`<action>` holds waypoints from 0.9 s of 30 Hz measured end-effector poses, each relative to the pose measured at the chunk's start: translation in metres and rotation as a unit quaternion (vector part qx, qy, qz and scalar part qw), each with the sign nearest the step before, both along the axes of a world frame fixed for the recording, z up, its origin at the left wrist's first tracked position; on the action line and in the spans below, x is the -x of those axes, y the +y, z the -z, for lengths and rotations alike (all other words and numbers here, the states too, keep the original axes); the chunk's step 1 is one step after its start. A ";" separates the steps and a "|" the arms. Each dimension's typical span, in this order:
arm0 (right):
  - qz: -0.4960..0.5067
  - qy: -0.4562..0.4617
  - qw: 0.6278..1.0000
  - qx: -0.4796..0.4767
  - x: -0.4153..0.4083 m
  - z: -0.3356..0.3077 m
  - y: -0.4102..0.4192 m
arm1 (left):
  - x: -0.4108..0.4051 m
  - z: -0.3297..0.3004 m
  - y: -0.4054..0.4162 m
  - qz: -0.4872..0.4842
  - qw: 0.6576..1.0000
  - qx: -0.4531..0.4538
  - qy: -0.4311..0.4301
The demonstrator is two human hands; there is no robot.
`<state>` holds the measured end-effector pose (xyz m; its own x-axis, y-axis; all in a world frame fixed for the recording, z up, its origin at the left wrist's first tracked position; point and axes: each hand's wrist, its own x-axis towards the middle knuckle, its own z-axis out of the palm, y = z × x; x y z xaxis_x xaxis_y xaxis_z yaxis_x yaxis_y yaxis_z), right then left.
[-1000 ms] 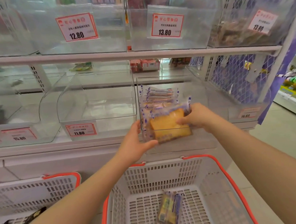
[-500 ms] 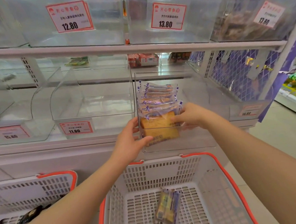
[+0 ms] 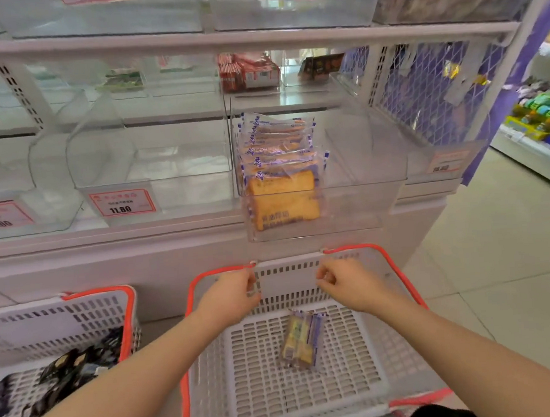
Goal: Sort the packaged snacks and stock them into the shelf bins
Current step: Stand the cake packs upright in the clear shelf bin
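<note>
A row of packaged yellow cakes [image 3: 281,175] in clear blue-edged wrappers stands in a clear shelf bin [image 3: 358,209] at the middle. Below it sits a white basket with a red rim [image 3: 401,264], and one wrapped snack [image 3: 301,341] lies on its floor. My left hand [image 3: 231,297] and my right hand [image 3: 344,283] hover over the basket's far wall, fingers loosely curled, holding nothing.
A second white basket [image 3: 89,315] at the lower left holds several dark-wrapped snacks [image 3: 70,369]. Clear bins with price tags [image 3: 122,202] line the shelf to the left. Red packets [image 3: 247,70] sit further back. A mesh panel [image 3: 431,90] closes the right end; tiled floor lies beyond.
Both hands let go of the cake packet, which now stands at the front of the bin's row, and dropped down from the bin to the basket's far wall.
</note>
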<state>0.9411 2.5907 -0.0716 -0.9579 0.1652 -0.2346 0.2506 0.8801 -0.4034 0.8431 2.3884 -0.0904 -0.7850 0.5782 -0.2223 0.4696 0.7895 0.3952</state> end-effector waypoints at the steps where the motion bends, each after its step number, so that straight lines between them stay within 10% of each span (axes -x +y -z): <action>1: 0.005 -0.048 0.999 -0.004 0.001 0.016 0.001 | -0.004 0.006 -0.003 0.036 0.998 0.047 0.007; 17: 0.128 -0.410 0.896 0.116 -0.011 0.226 -0.013 | -0.012 0.109 -0.004 0.135 0.962 0.224 -0.085; 27: 0.275 -0.348 0.888 0.122 -0.013 0.315 -0.031 | 0.007 0.155 -0.010 0.104 0.957 0.219 -0.162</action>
